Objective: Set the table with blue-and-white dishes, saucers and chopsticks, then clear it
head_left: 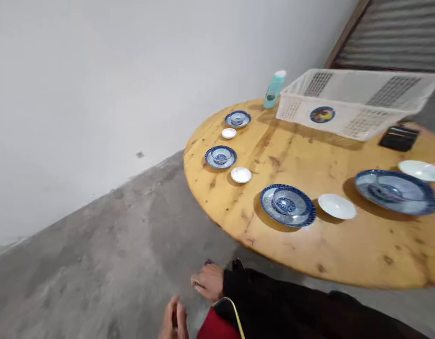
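Observation:
My right hand [207, 281] sticks out of a black sleeve low in the view, over the concrete floor and short of the round wooden table [344, 254]. Its fingers are curled, and something small and pale shows at them that I cannot name. My left hand [174, 322] is at the bottom edge, blurred and partly cut off. Both hands are away from the table. The nearest dishes are a blue-patterned plate with a bowl on it [287, 205] and a small white dish [336, 206].
Two more blue plate-and-bowl sets [221, 157] [237, 118], each with a small white dish [241, 174] [229, 133], line the table's left rim. A large blue plate [396, 190], a white basket [355, 101], a teal bottle [274, 89] and a black object [398, 137] stand farther right.

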The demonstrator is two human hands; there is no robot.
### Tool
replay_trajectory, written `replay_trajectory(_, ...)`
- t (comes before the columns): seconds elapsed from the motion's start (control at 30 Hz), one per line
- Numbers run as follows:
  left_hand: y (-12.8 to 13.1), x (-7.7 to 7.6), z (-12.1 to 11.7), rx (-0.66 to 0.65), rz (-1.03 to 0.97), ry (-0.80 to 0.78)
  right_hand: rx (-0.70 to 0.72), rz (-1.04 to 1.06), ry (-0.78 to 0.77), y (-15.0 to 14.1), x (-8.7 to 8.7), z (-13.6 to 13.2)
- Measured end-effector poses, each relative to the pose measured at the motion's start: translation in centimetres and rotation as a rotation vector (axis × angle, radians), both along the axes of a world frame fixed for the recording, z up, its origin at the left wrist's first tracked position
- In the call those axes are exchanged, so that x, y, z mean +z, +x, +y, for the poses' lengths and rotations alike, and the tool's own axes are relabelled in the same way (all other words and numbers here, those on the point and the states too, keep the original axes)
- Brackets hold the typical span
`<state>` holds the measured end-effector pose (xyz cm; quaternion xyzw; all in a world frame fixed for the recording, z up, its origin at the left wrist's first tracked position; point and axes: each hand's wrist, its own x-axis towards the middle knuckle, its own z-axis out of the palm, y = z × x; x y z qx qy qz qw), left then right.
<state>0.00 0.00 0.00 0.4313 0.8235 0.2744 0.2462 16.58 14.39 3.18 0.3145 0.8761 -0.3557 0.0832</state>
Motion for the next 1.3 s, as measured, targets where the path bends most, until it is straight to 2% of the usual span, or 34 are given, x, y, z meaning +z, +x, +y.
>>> replay_trajectory(0.13,-1.8,0.4,3.9,-0.114,-0.033,-0.03,-0.06,-0.022,-0.029,-2.0,-0.2,2.7)
replay_trajectory(0.33,-4.0,0.3,12.0,-0.331,-0.084,-0.11,-0.291,0.003,-0.013,-3.1,-2.0,5.3)
replay_trajectory(0.43,-5.0,1.5,17.1,-0.489,-0.168,-0.07,-0.397,0.01,-0.009,-3.6,-2.0,7.5)
replay_trajectory(0.57,-6.9,4.4,23.6,-0.678,-0.193,0.005,-0.53,0.03,0.014,-5.4,-1.1,11.3)
replay_trajectory(0.7,-10.7,6.0,29.0,-0.721,-0.153,0.05,-0.636,0.059,0.038,-8.8,-0.4,14.8)
replay_trajectory(0.8,-13.7,5.7,32.3,-0.718,-0.162,0.05,-0.67,0.051,0.011,-11.4,-0.1,16.6)
replay_trajectory(0.9,-15.4,4.9,35.3,-0.74,-0.199,0.036,-0.722,0.034,-0.03,-13.0,-0.2,17.8)
replay_trajectory(1.0,-15.3,4.0,38.2,-0.825,-0.262,0.003,-0.813,0.013,-0.039,-13.2,-0.4,18.9)
replay_trajectory(1.13,-13.4,3.4,42.1,-0.96,-0.328,0.003,-0.91,-0.002,-0.045,-12.5,-1.1,21.1)
replay_trajectory(1.3,-10.7,3.6,47.9,-1.069,-0.34,-0.013,-0.999,0.037,-0.008,-10.9,-2.2,26.3)
